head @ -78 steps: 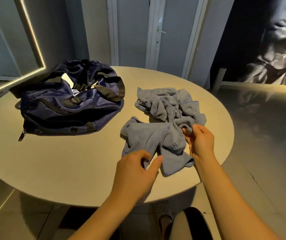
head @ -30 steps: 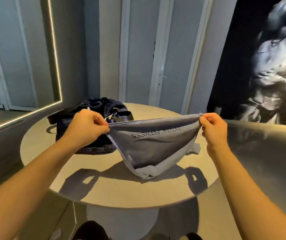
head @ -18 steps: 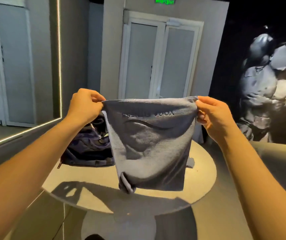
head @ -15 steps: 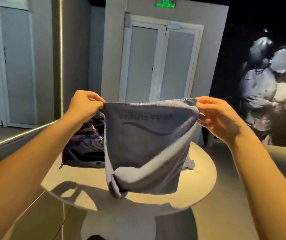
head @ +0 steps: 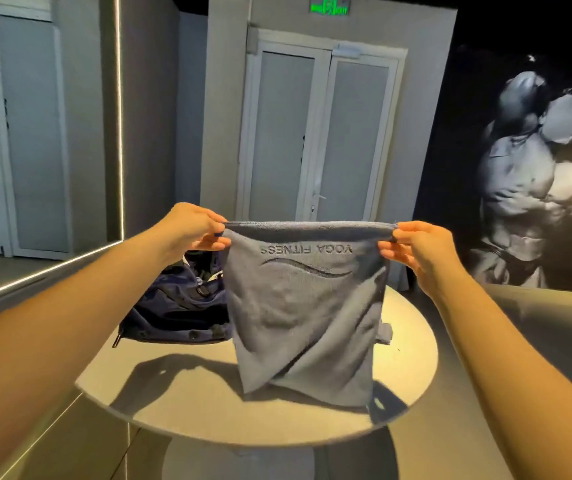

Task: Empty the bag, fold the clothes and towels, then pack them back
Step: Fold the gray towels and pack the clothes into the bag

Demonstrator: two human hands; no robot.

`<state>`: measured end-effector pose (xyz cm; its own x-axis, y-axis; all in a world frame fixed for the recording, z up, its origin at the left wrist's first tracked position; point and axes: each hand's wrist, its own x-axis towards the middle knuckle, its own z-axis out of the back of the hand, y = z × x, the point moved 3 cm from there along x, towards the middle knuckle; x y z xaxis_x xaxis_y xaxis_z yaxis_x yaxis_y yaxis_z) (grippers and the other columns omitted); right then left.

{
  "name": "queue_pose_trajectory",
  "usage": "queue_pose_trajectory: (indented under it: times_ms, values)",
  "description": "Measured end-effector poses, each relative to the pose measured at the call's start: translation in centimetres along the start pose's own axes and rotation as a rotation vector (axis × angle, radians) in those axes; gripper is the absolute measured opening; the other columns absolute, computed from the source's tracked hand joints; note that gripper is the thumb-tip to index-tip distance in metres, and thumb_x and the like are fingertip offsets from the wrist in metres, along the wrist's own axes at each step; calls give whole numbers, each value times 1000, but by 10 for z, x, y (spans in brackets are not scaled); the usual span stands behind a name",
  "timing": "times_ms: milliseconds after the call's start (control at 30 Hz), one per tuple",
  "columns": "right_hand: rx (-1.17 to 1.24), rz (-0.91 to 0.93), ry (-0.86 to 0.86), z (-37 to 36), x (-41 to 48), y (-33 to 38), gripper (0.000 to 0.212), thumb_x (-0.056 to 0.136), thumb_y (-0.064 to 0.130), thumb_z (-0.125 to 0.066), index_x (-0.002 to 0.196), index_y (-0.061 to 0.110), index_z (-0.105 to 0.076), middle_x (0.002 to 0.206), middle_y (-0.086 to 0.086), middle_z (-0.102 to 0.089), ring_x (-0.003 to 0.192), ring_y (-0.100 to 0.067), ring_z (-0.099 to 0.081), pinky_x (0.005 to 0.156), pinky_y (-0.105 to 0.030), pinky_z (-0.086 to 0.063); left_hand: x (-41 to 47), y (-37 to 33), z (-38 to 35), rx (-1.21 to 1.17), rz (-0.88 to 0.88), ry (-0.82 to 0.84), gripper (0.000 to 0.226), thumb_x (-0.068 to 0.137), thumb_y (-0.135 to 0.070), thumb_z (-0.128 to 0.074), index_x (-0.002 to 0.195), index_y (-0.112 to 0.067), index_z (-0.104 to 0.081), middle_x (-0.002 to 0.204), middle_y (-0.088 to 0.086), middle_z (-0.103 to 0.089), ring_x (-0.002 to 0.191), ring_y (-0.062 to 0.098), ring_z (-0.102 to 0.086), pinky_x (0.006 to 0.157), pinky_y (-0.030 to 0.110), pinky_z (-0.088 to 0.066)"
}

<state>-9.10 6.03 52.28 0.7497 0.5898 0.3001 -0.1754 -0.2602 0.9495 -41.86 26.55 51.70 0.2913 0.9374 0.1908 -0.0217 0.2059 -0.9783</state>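
Observation:
A grey towel (head: 305,313) with mirrored "YOGA FITNESS" lettering hangs flat in the air above the round table (head: 187,403). My left hand (head: 196,226) pinches its top left corner and my right hand (head: 416,245) pinches its top right corner, the top edge stretched taut between them. The towel's lower edge hangs just above the tabletop. Behind it on the left lies the dark blue bag (head: 177,306), open on top. A bit of a second grey towel (head: 384,332) peeks out behind the held one; the rest is hidden.
The table's near edge curves across the lower frame above its pedestal (head: 236,459). A lit mirror wall (head: 35,133) stands at the left, white double doors (head: 319,140) behind the table, and a dark mural wall (head: 537,174) at the right.
I picked the towel up from the table and raised it by its top corners. In the last half second its curled lower part dropped and the cloth now hangs flat.

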Motion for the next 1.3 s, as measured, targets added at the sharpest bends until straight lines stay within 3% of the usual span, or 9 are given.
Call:
queue_pose_trajectory:
  times_ms: [133, 300, 400, 500, 667, 833, 967, 1167, 1300]
  values:
    - [112, 141, 20, -6, 13, -1, 18, 101, 1, -55, 97, 12, -69, 102, -11, -73, 90, -25, -75, 78, -31, -63, 22, -20, -15, -16, -295, -76, 19, 95, 9, -59, 89, -4, -72, 106, 28, -71, 75, 26, -76, 73, 29, -64]
    - [131, 134, -87, 10, 13, -30, 16, 95, 7, -58, 90, 14, -72, 99, -11, -74, 94, -31, -74, 83, -44, -62, -4, -20, -18, 47, -505, -39, 16, 92, 7, -66, 105, 4, -74, 99, 17, -77, 89, 22, -76, 82, 28, -62]
    - [99, 11, -46, 19, -21, -82, 17, 91, 2, -55, 82, 7, -68, 87, -14, -72, 79, -30, -73, 65, -37, -60, -38, 34, -15, 227, -465, 29, 14, 87, 4, -74, 99, -3, -79, 92, 7, -79, 86, 14, -76, 80, 22, -60]
    - [-55, -209, 103, 28, -62, -154, 15, 90, -1, -53, 81, -2, -65, 80, -26, -69, 62, -33, -68, 53, -32, -52, -72, 123, -15, 476, -376, 203, 18, 84, 1, -77, 89, -16, -80, 88, -3, -79, 81, 11, -75, 80, 31, -62]
    - [-396, -281, 282, 46, -105, -215, 23, 94, -3, -49, 76, -5, -63, 65, -17, -62, 50, -20, -66, 53, -32, -47, -110, 216, -10, 761, -282, 368, 24, 80, -11, -68, 80, -35, -70, 90, -17, -71, 89, 4, -67, 79, 32, -58]
    - [-536, -257, 451, 57, -116, -214, 23, 96, -1, -51, 85, -10, -69, 74, -11, -72, 62, -22, -70, 52, -30, -49, -126, 218, -10, 815, -310, 427, 11, 77, -20, -65, 78, -31, -60, 83, -13, -61, 80, 6, -56, 71, 27, -50]
    - [-615, -250, 611, 60, -119, -209, 24, 94, -1, -54, 77, 0, -72, 77, -11, -73, 68, -21, -70, 56, -29, -54, -132, 214, -9, 814, -308, 538, 8, 73, -33, -59, 79, -31, -63, 84, -14, -63, 84, 6, -58, 73, 22, -50]
    - [-766, -316, 837, 58, -112, -195, 19, 94, 3, -59, 84, 5, -76, 78, -7, -73, 61, -18, -67, 48, -20, -47, -128, 197, -15, 864, -113, 828, 8, 85, -27, -75, 82, -23, -69, 80, -9, -68, 73, 5, -62, 72, 22, -51]
    - [-877, -312, 859, 44, -89, -183, 15, 95, 5, -58, 97, -1, -71, 82, -7, -76, 60, -13, -67, 47, -17, -45, -108, 173, -42, 951, -216, 709, 17, 89, -46, -74, 87, -29, -72, 79, -8, -71, 75, 5, -66, 72, 24, -55]
